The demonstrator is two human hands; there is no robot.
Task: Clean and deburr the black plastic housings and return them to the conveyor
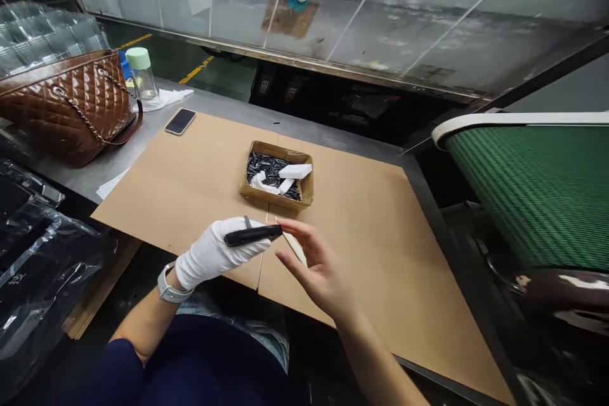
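My left hand point(212, 252) wears a white glove and is closed around a black elongated plastic part point(252, 235). The part lies nearly level, its right end towards the other hand. My right hand point(321, 266) is bare. Between its thumb and fingers is a thin off-white strip point(295, 247), whose exact kind I cannot make out. The right fingertips are at the right end of the black part. Just beyond both hands stands a cardboard box point(304, 204) holding many small black pieces point(269, 168) and a white foam-like block point(295, 171).
Brown cardboard sheets point(361, 254) cover the metal table point(214, 104). A phone point(180, 121), a brown quilted handbag point(71, 101) and a bottle with a green lid point(143, 73) are at the left. A green conveyor belt point(537, 190) is on the right. Black plastic bags point(47, 292) lie lower left.
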